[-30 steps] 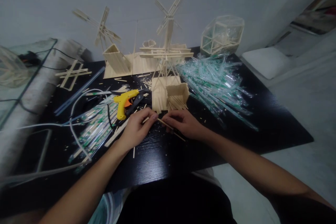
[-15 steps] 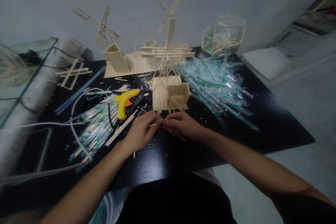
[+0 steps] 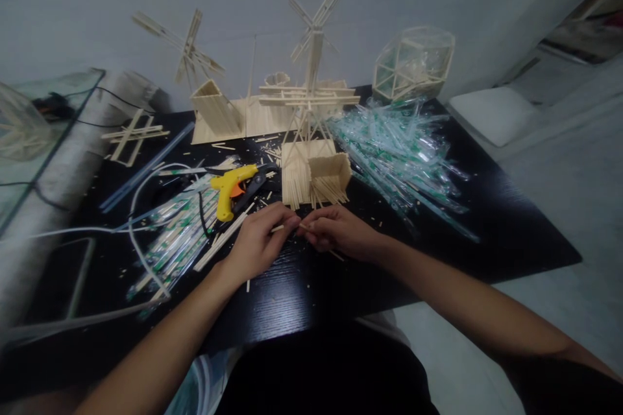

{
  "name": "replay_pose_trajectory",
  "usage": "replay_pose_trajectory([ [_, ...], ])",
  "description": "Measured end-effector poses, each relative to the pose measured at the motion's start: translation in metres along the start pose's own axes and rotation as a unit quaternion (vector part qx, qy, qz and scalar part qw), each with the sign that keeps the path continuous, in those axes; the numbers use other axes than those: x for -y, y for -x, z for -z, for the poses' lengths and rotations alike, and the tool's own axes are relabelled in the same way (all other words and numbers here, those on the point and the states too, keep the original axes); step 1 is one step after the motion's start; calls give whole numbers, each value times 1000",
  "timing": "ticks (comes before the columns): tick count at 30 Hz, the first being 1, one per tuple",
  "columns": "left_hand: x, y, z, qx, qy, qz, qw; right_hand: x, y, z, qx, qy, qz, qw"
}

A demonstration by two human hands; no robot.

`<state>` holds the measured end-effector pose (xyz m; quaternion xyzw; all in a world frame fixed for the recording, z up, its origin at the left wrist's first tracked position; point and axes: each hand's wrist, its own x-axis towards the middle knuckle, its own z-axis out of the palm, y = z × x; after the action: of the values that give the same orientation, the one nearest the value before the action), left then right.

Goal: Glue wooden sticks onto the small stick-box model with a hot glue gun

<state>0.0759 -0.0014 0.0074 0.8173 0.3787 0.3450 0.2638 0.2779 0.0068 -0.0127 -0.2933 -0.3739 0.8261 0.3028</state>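
Note:
My left hand [image 3: 263, 233] is closed in a pinch on a short thin wooden stick [image 3: 277, 229], whose pale end pokes out beside the thumb. Close to its fingertips, my right hand [image 3: 338, 231] pinches another bit of wooden stick [image 3: 305, 227]. Whether the two bits are one piece is hard to tell. Just beyond my hands stands a small windmill model [image 3: 312, 94] on a wooden base, with a square stick-walled box [image 3: 330, 175] at its front holding loose sticks. A yellow glue gun [image 3: 228, 191] lies to the left, next to dark-handled pliers [image 3: 253, 187].
Plastic-wrapped stick bundles [image 3: 180, 243] lie at left, under a looping white cable [image 3: 134, 233]. A heap of clear wrappers [image 3: 403, 149] covers the right side. Behind stand a second windmill model [image 3: 217, 110] and a faceted stick frame [image 3: 413, 63]. Stick scraps litter the black table [image 3: 311, 305].
My hands have drawn slightly apart at the fingertips, and the bit of stick in my right hand now shows. Other things on the table stay put.

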Motion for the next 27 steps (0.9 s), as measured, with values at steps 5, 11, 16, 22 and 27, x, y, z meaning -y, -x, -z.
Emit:
replay_pose_trajectory([
  [5,2,0,0,0,-3,-2,1000,2,0,0,-6,-37,-10,999],
  [11,1,2,-1,13,-19,-24,999,1,1,3,-28,15,-18,999],
  [16,1,3,-2,10,-34,-34,999,-1,1,4,-38,66,4,997],
  [22,0,3,-1,2,-39,-34,999,-1,-1,0,-43,21,9,999],
  [27,0,3,0,2,-34,-23,999,3,3,-2,-41,-8,-5,999],
])
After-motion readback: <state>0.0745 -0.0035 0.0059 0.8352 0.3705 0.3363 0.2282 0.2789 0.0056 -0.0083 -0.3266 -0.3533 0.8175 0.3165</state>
